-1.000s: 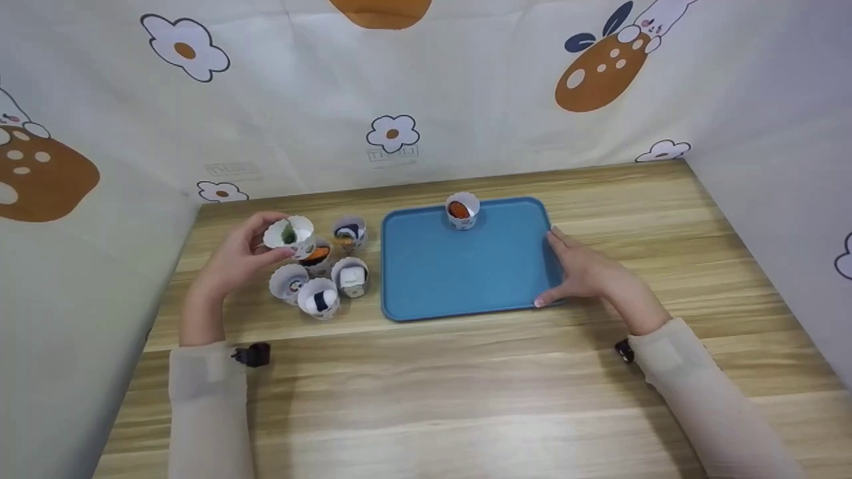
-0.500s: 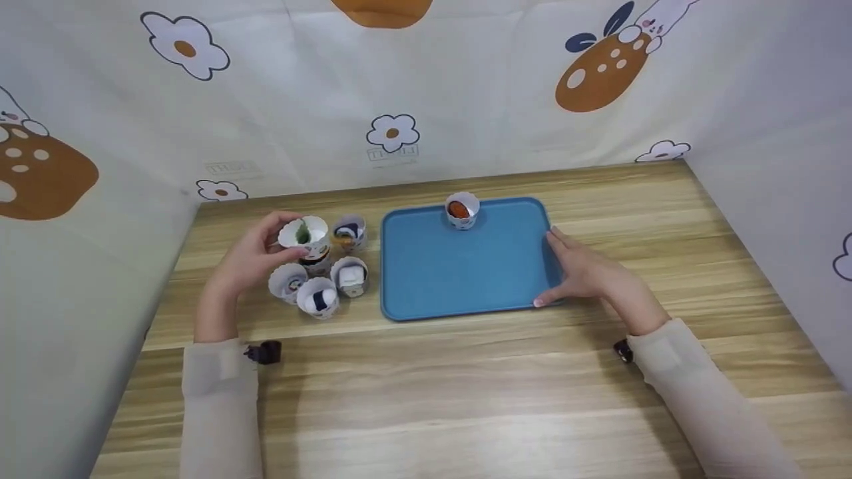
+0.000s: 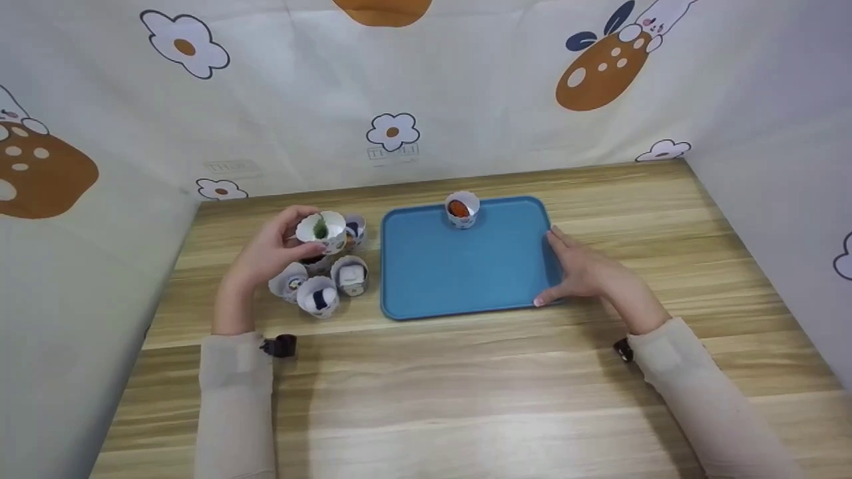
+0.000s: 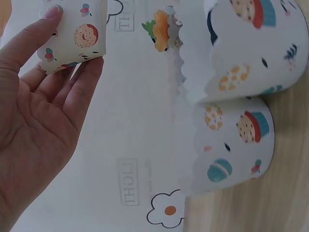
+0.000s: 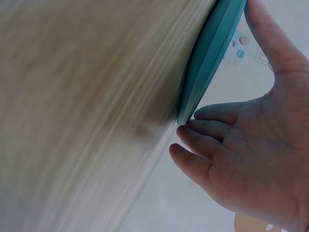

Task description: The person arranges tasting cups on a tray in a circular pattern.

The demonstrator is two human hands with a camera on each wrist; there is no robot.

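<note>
My left hand (image 3: 263, 256) holds a white patterned paper baking cup (image 3: 333, 243) with a green item inside, thumb on its near side and fingers on the far side. The cup hangs above the other cups, left of the blue tray (image 3: 479, 273). In the left wrist view, the held cup (image 4: 79, 36) shows printed pastries. My right hand (image 3: 586, 269) touches the tray's right edge with thumb and fingers spread. From the right wrist, straight fingers meet the tray rim (image 5: 207, 63). Another cup (image 3: 464, 219), with an orange-red item, stands at the tray's back edge.
Several more cups cluster left of the tray: one with a white block (image 3: 352, 279), one with a white item banded dark (image 3: 318, 303), another (image 3: 286, 285) beside it. Two behind are partly hidden by the held cup. A patterned cloth (image 3: 299, 120) backs the wooden table (image 3: 466, 386).
My left hand has carried the held cup rightward over the cluster, now covering part of the cups at its back. The right hand and tray stay as they were.
</note>
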